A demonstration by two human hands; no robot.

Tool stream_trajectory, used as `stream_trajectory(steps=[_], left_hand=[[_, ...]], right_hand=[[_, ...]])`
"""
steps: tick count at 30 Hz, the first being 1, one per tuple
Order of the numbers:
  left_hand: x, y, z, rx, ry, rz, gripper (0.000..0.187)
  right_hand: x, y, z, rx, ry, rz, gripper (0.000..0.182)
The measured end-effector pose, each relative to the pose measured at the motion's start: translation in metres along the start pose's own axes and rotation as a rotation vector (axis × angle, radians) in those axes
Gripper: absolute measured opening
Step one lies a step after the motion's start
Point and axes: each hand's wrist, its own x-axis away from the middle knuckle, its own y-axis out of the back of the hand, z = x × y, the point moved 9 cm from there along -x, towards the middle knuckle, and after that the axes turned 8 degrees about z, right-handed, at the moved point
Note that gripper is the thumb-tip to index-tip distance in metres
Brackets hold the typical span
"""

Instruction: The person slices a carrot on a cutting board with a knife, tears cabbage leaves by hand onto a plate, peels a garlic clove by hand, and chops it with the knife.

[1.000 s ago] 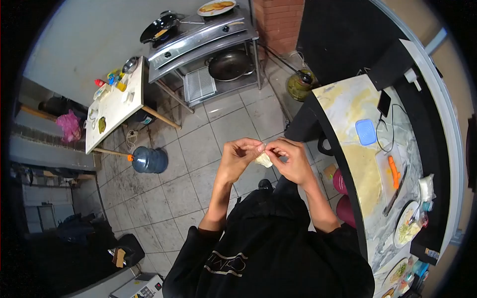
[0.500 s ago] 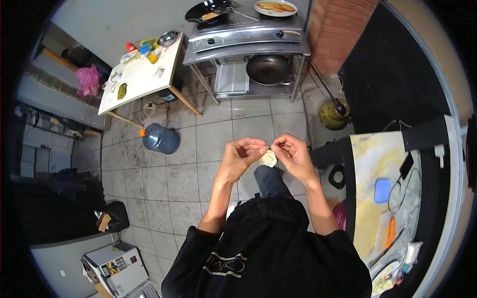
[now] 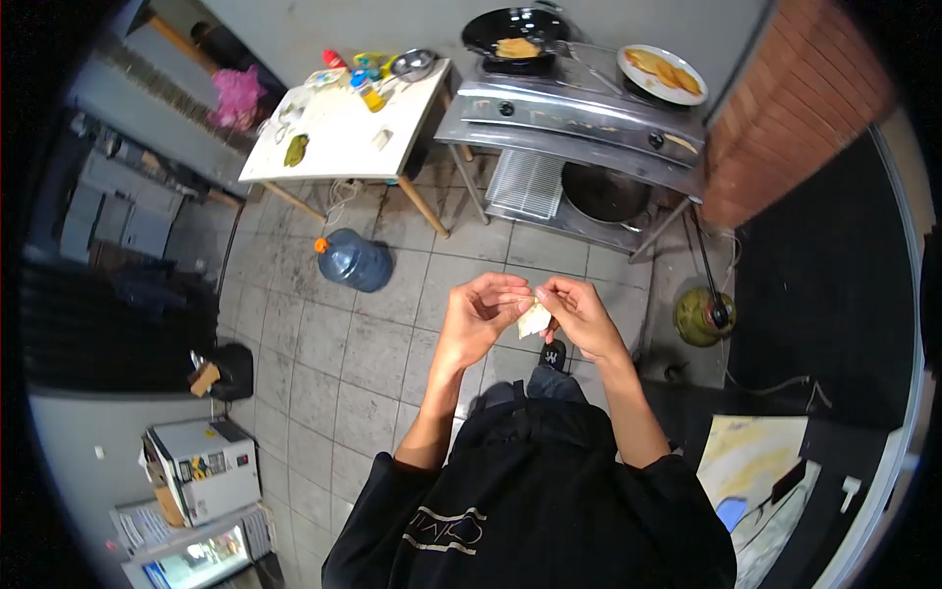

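Observation:
A small pale piece of dough [image 3: 533,321], thin and floppy, hangs in front of my body over the tiled floor. My left hand [image 3: 478,312] pinches its upper left edge between thumb and fingers. At the upper right edge my right hand [image 3: 581,316] is closed on it the same way, thumb and index finger together. The two hands' fingertips nearly meet along the top of the dough, hiding that edge.
Ahead stands a metal stove [image 3: 579,120] bearing a black wok [image 3: 481,37] with food and a white plate [image 3: 699,96] of flat fried pieces. Left are a white table [image 3: 339,147] and a blue water jug [image 3: 355,261]. A green gas cylinder [image 3: 694,316] stands right.
The view has turned and moved toward the stove, and the right-hand worktop has slid down and back. Both hands keep their pinch; the dough now hangs in a more folded, angular shape.

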Motion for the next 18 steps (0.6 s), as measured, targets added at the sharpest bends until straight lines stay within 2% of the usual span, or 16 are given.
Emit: stream_trajectory(steps=[6,11,18], left_hand=[[-0.012,0.044,0.000,0.050,-0.035,-0.172,0.019],[-0.023,0.086,0.005,0.018,-0.014,-0.259,0.017],[-0.062,0.155,0.004,0.003,-0.034,-0.285,0.014]], right_hand=[[-0.057,-0.011,-0.003,-0.054,-0.076,0.130,0.018],[-0.103,-0.020,-0.011,0.101,-0.075,0.236,0.009],[-0.180,-0.035,-0.017,0.088,-0.067,0.205,0.007]])
